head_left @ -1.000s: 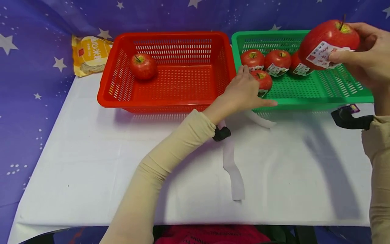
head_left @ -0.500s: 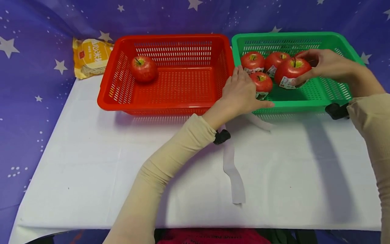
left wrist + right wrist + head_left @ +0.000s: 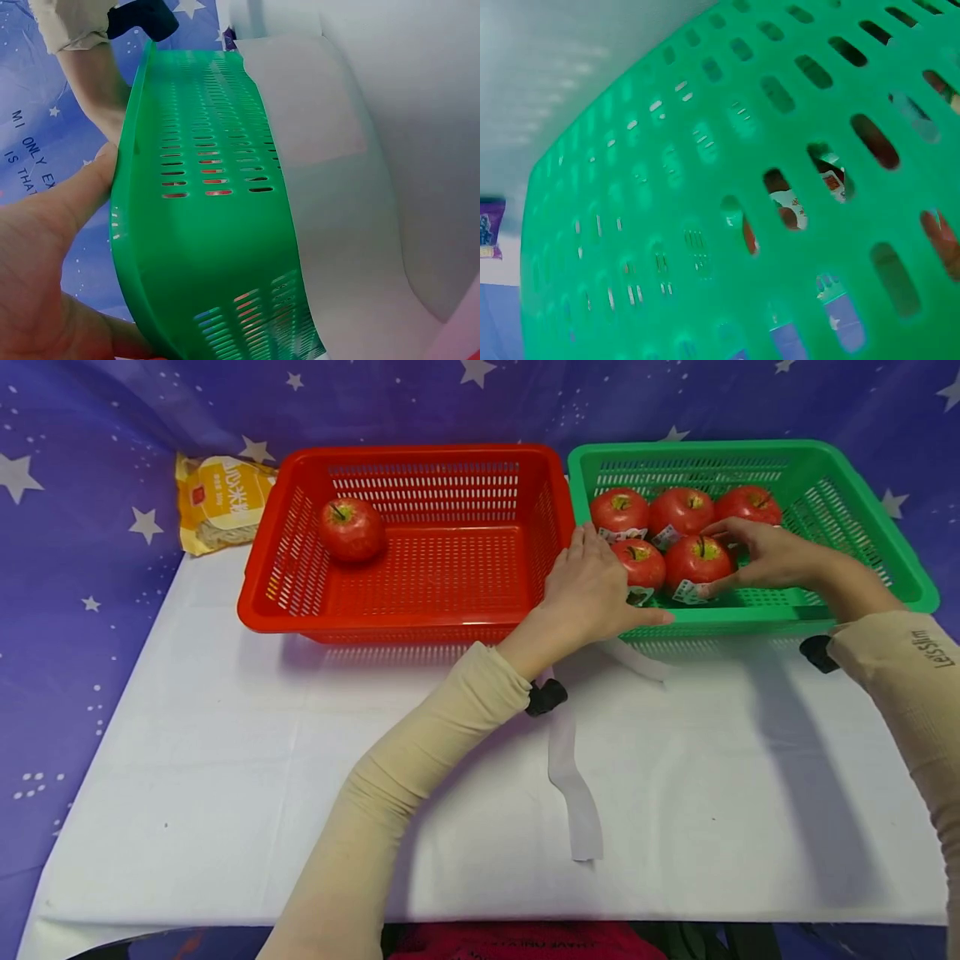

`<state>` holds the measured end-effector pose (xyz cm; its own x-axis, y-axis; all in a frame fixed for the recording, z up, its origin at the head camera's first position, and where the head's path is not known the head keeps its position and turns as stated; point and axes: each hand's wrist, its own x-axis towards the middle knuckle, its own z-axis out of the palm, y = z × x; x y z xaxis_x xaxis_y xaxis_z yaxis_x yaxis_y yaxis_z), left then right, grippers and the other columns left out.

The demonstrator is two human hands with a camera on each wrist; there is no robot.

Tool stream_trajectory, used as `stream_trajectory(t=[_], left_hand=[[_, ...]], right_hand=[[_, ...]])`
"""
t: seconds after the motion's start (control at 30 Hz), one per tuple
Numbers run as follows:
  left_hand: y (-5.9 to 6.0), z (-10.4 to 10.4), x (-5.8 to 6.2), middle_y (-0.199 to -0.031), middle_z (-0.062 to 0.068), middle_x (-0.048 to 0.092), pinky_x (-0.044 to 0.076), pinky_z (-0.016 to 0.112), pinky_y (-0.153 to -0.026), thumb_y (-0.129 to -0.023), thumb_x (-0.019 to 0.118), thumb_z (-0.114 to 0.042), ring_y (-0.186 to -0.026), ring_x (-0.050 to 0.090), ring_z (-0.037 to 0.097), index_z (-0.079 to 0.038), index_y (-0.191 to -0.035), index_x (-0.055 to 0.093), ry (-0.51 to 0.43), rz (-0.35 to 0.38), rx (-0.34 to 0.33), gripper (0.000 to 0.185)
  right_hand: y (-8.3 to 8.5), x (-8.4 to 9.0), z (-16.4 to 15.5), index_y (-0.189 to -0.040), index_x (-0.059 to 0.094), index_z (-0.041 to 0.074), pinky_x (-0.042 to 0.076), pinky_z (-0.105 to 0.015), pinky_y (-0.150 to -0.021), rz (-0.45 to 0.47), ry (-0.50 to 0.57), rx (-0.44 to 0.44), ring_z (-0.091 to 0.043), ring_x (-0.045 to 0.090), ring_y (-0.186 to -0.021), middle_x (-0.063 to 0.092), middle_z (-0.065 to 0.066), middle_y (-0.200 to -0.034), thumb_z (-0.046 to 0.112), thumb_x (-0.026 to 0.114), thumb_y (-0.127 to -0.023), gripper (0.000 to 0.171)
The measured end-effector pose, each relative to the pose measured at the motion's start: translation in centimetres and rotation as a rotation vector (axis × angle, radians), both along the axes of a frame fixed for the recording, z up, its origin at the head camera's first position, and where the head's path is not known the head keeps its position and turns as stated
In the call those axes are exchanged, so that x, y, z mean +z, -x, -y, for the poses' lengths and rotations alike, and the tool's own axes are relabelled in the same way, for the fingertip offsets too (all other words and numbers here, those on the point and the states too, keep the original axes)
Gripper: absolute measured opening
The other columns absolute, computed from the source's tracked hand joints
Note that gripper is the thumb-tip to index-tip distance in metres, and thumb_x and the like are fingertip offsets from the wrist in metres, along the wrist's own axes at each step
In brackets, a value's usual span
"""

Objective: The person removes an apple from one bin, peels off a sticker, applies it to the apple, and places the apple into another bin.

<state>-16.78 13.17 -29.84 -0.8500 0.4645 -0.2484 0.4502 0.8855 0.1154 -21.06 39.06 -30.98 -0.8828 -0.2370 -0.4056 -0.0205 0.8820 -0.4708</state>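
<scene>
A yellow snack packet (image 3: pixel 222 497) lies on the white counter (image 3: pixel 225 760) far left of the green basket (image 3: pixel 855 502), and a red basket (image 3: pixel 285 568) holding one bare apple (image 3: pixel 352 529) stands just beside it, rims almost touching. The left hand (image 3: pixel 592 589) grips the green basket's near-left corner, thumb (image 3: pixel 71 191) laid along the outer rim — fingers folded over the edge. Inside, three labelled apples (image 3: pixel 681 510) line the back wall, a fourth (image 3: pixel 640 562) sits just beside the left hand, and the front apple (image 3: pixel 696 560) rests on the basket floor under the right hand (image 3: pixel 765 558), whose fingers curve around its right flank and top.

The apple looks firm, smooth-skinned and moderately heavy — likely slick where the paper label (image 3: pixel 684 592) wraps it, and liable to bruise if dropped. A broad grasp around its widest part, off the label, seems safest. A loose white strap (image 3: pixel 573 793) lies on the counter in front of the green basket.
</scene>
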Motion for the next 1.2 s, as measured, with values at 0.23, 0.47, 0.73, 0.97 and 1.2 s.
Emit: stream_trajectory(t=[0.23, 0.47, 0.73, 0.97, 1.2], left_hand=[[0.0, 0.1, -0.1, -0.161, 0.018, 0.001, 0.014, 0.030, -0.121, -0.077, 0.035, -0.085, -0.150, 0.000, 0.028, 0.000, -0.152, 0.008, 0.002, -0.006, -0.011, 0.117], [-0.2, 1.3, -0.6, -0.161, 0.018, -0.002, 0.012, 0.032, -0.121, -0.083, 0.039, -0.079, -0.150, 0.000, 0.027, 0.002, -0.152, 0.007, -0.126, 0.007, -0.064, 0.111], [-0.8, 3.7, -1.1, -0.161, 0.017, -0.003, 0.011, 0.029, -0.120, -0.092, 0.045, -0.062, -0.150, -0.002, 0.026, 0.001, -0.152, 0.012, -0.232, 0.030, -0.174, 0.092], [-2.0, 8.5, 0.0, -0.162, 0.014, 0.001, 0.006, 0.028, -0.121, -0.098, 0.045, -0.051, -0.151, -0.001, 0.022, -0.002, -0.152, 0.016, -0.357, 0.067, -0.194, 0.079], [-3.0, 19.8, 3.0, -0.163, 0.003, 0.001, 0.006, 0.037, -0.122, -0.091, 0.058, -0.050, -0.151, 0.000, 0.017, -0.009, -0.154, 0.009, -0.424, 0.012, -0.019, 0.090]], right_hand=[[-0.3, -0.1, 0.6, -0.150, 0.016, 0.001, 0.035, -0.067, -0.099, -0.020, -0.107, 0.017, -0.050, 0.037, -0.123, 0.029, -0.031, -0.145, 0.032, 0.077, -0.081, 0.097], [-0.7, 0.1, 0.9, -0.154, 0.006, 0.004, 0.031, -0.071, -0.098, -0.013, -0.140, 0.031, -0.053, 0.029, -0.128, 0.025, -0.033, -0.147, 0.037, 0.077, -0.080, 0.107], [-0.9, 1.7, 1.7, -0.154, 0.004, 0.006, 0.026, -0.071, -0.102, -0.042, 0.015, 0.019, -0.055, 0.021, -0.137, 0.013, -0.029, -0.156, 0.026, 0.075, -0.084, 0.102], [-1.1, 4.2, 5.0, -0.156, 0.005, 0.017, 0.024, -0.069, -0.105, -0.154, 0.107, -0.027, -0.048, 0.018, -0.142, 0.008, -0.017, -0.161, 0.030, 0.068, -0.089, 0.092], [-0.5, 6.7, 10.5, -0.154, 0.012, 0.029, 0.013, -0.055, -0.118, -0.257, 0.267, 0.027, -0.029, 0.013, -0.149, 0.011, -0.001, -0.162, 0.024, 0.065, -0.091, 0.083]])
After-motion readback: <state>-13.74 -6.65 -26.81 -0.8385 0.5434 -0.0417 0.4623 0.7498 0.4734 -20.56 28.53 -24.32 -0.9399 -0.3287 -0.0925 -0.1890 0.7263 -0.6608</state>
